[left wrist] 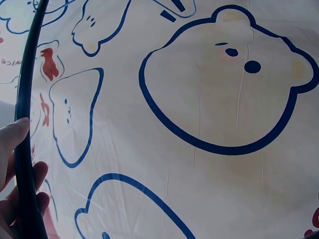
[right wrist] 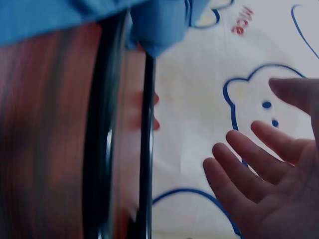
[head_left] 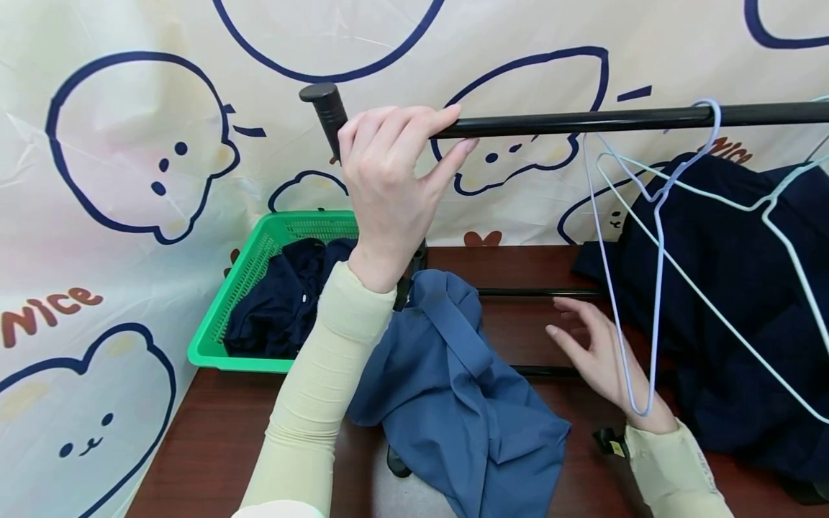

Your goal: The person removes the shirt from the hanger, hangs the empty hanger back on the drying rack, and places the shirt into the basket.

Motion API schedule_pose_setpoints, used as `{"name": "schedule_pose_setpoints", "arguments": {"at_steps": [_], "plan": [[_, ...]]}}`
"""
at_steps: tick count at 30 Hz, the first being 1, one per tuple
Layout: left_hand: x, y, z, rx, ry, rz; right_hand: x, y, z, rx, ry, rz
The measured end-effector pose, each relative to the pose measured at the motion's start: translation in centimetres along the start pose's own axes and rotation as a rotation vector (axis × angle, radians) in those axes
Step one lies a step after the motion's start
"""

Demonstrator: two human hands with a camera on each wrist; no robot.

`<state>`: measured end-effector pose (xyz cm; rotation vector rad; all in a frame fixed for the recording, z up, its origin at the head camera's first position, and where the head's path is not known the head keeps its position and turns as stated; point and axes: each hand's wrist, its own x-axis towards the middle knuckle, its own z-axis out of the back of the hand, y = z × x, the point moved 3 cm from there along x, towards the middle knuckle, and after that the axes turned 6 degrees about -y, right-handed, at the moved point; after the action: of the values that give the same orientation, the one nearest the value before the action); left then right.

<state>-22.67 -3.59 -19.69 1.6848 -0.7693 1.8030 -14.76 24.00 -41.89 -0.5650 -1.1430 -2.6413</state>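
My left hand (head_left: 391, 165) grips the black rail (head_left: 583, 121) close to its left end, beside the upright end post (head_left: 327, 115). In the left wrist view, thumb and fingers wrap the rail (left wrist: 24, 94) at the left edge. Lower down, my right hand (head_left: 599, 352) hovers with its fingers spread and holds nothing, behind a lavender hanger (head_left: 659, 237) that hangs from the rail. The right wrist view shows the same right hand (right wrist: 264, 174) with fingers apart. Between the two arms lies a crumpled blue garment (head_left: 466, 403), its upper end near the rack's lower bars.
A green basket (head_left: 223, 316) with dark navy clothing (head_left: 278, 302) stands at the back left. Dark garments (head_left: 719, 309) are at the right, behind a pale green hanger (head_left: 758, 205). Lower rack bars (head_left: 537, 292) cross the brown table (head_left: 214, 432). A printed curtain forms the backdrop.
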Motion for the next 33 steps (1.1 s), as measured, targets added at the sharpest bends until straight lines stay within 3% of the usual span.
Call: {"name": "schedule_pose_setpoints", "arguments": {"at_steps": [5, 10, 17, 22, 27, 33], "plan": [[-0.1, -0.1, 0.1, -0.001, 0.014, 0.007, -0.4, 0.1, -2.7, 0.005, 0.226, -0.048], [-0.3, -0.1, 0.2, -0.012, 0.033, -0.003, -1.1, 0.9, -4.6, 0.026, 0.350, -0.040], [-0.9, -0.1, 0.9, -0.030, 0.122, -0.072, -1.8, 1.6, -6.2, 0.043, 0.456, -0.019], [-1.9, -0.9, 2.3, -0.090, 0.152, -0.097, -2.2, 1.9, -6.8, 0.081, 0.500, -0.002], [-3.5, -1.6, 3.9, -0.134, 0.190, -0.070, -2.3, 2.1, -7.0, 0.103, 0.527, -0.006], [-6.1, -1.8, 4.7, -0.167, 0.357, -0.008, -2.5, 2.4, -7.0, 0.154, 0.596, -0.013]]}}
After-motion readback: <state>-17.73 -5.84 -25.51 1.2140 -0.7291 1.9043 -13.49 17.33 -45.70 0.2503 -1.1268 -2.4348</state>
